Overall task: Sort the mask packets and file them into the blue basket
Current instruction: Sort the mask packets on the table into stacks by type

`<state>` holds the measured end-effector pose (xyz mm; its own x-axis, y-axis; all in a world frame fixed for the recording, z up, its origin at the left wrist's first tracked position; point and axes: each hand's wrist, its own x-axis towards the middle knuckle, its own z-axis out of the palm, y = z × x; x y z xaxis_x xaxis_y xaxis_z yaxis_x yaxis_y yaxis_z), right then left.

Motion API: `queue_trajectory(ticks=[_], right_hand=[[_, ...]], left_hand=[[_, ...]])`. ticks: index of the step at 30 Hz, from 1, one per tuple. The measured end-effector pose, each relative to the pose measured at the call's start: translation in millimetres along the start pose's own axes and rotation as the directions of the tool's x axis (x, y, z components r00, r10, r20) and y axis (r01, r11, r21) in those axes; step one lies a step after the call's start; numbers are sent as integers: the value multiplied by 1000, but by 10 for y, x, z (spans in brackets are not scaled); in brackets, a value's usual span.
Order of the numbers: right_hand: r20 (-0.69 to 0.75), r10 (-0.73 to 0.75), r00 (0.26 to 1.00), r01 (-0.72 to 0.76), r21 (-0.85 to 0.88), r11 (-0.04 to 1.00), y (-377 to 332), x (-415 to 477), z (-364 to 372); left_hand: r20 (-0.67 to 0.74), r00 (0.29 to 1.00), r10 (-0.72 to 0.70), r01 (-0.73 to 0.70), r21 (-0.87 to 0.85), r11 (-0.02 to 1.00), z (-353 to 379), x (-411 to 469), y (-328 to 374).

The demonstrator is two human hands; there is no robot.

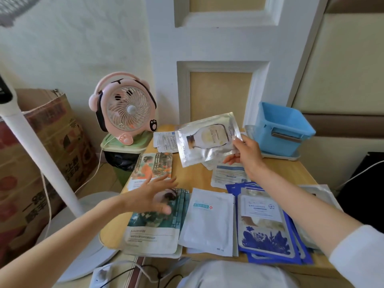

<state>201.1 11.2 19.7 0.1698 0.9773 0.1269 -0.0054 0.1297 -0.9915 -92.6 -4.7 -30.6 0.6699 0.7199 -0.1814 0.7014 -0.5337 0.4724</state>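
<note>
Now, R hand [247, 154] fingers [228, 161] pinch the silver foil mask packet [205, 140] by its edge nearest the blue basket [270, 140], held up just beside it. Prob. light, floppy, slick; grip the stiff seam. L hand [151, 194] open, spread, well apart from basket.

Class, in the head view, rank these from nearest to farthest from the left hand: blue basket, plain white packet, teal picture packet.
1. teal picture packet, directly beneath the left hand
2. plain white packet, to the hand's right
3. blue basket, at the table's far right corner
</note>
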Motion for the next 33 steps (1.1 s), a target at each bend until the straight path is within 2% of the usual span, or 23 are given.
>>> queue_trajectory(ticks=[3,5,7,8,11,12,13,16,18,20,22,25,27,28,29,31,33], right_hand=[[83,49,995,-62,166,984,-38,-51,49],[155,57,986,-91,223,971,-60,-92,95],[217,66,974,-110,197,974,-42,-122,139],[246,73,967,-115,164,980,-27,-132,153],[338,82,938,-100,36,994,-19,-182,126],[370,86,925,-92,-1,996,-31,-205,94],[395,92,914,-89,-26,996,-42,-225,48],[386,109,916,-109,-22,994,-69,-231,-148],[331,109,937,-110,-16,994,-129,-213,-314],[299,112,948,-100,-53,994,-214,-211,-512],[290,132,948,-96,-134,986,-291,-236,-711],[174,148,974,-86,-319,944,-277,-321,-1054],[-22,132,991,-131,-372,919,-210,-432,-1325],[-119,123,985,-161,-398,903,-169,-514,-1477],[-200,117,973,-196,-440,876,-119,-596,-1630],[-304,130,944,-283,-539,793,8,-763,-1891],[-371,151,917,-366,-624,690,133,-919,-2040]], left_hand=[[-78,996,-53,19,-386,922,-108,79,269],[-108,994,-34,-31,-548,836,-124,187,428],[-208,977,-54,-103,-675,730,-121,353,577],[-277,957,-90,-153,-741,654,-128,444,654],[-426,855,-296,-333,-888,315,-199,663,864],[-439,822,-362,-374,-897,237,-227,708,909],[-451,796,-404,-395,-892,218,-255,730,946],[-499,741,-450,-388,-864,321,-278,765,995],[-504,739,-447,-356,-856,376,-250,771,1022],[-486,778,-399,-318,-851,417,-173,795,1114],[-435,848,-302,-269,-845,462,-53,855,1253],[-291,949,-118,-179,-810,558,117,1033,1453],[-285,954,-94,-115,-636,763,195,1254,1404],[-316,943,-101,-59,-461,886,222,1358,1343],[-337,935,-108,11,-277,961,246,1452,1268],[-296,944,-144,139,-38,990,290,1575,1141],[-191,970,-152,174,102,979,328,1655,1060]])
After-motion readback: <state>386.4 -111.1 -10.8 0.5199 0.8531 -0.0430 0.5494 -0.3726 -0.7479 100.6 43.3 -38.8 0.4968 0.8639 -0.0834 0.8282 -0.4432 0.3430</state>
